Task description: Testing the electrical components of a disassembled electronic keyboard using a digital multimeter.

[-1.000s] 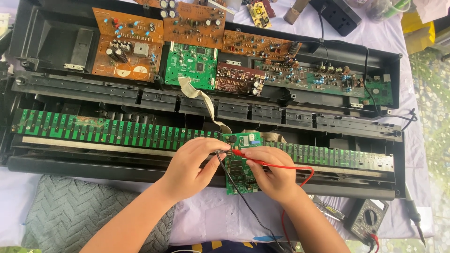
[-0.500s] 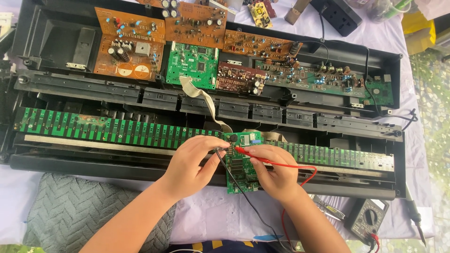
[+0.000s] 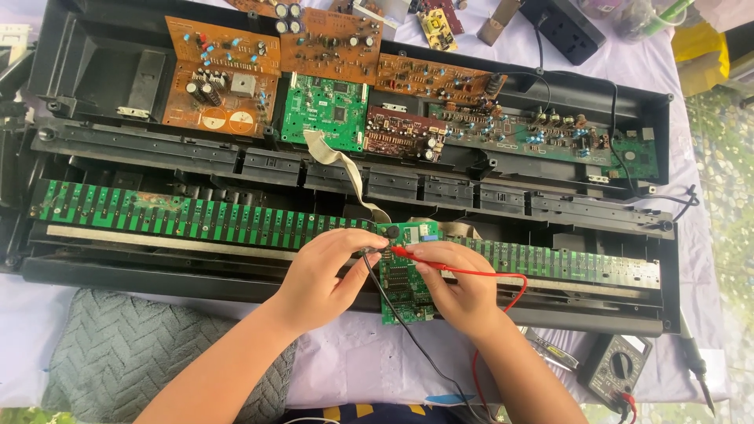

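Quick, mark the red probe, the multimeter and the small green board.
red probe (image 3: 412, 254), head view, on its handle.
multimeter (image 3: 614, 369), head view, near its dial.
small green board (image 3: 402, 286), head view, on its bare middle.

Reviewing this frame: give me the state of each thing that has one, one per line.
Keyboard casing: opened, circuit boards exposed.
Small green board: lying flat, under both probes.
Left hand: gripping the black probe.
Right hand: gripping the red probe, tip on board.
Multimeter: lying flat on the cloth, leads plugged in.
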